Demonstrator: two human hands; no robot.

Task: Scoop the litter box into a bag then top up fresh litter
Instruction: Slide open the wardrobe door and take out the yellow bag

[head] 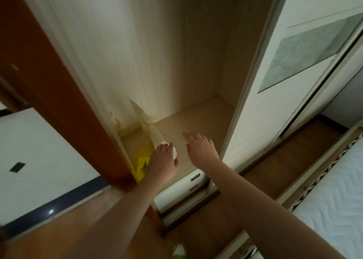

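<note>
Left hand point(163, 160) grips litter bag point(146, 129) top — right hand point(200, 148) spread, empty.

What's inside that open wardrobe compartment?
Only a yellow-and-white bag leaning at the left wall, gripped by the left hand. The right hand hovers open. Bag contents aren't visible.

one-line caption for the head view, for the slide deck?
Left hand grips a yellow-and-white bag inside an open wardrobe; right hand hovers open beside it.

One head-worn camera is looking steeply down and forward into an open wardrobe point(196, 72) at close range, taking in both forearms, the floor point(117, 229) below and a mattress point(334, 209) at right.
</note>
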